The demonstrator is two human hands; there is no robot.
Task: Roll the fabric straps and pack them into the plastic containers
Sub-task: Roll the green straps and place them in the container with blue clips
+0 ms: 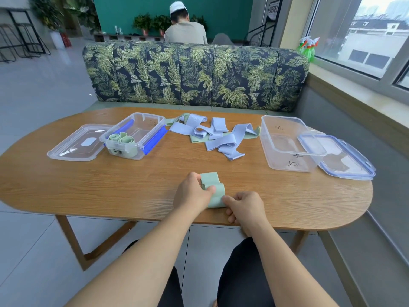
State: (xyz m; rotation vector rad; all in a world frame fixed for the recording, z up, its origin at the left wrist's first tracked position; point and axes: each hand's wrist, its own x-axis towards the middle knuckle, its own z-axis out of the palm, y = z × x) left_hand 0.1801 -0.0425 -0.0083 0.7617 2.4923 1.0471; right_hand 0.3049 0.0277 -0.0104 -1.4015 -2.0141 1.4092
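A pale green strap (215,191) lies partly rolled near the front edge of the wooden table (110,187). My left hand (191,192) grips its rolled part, thumb over the fold. My right hand (244,207) pinches the strap's near end against the table. A loose pile of light blue and green straps (218,135) lies at the table's middle back. On the left, a clear container with blue clips (135,136) holds rolled green straps (121,139). An open clear container (287,144) stands on the right with nothing visible inside.
A clear lid (77,144) lies left of the left container. A blue-rimmed lid (338,157) leans against the right container. Behind the table runs a leaf-patterned sofa back (194,74), with a person seated beyond it. A window ledge is at the right.
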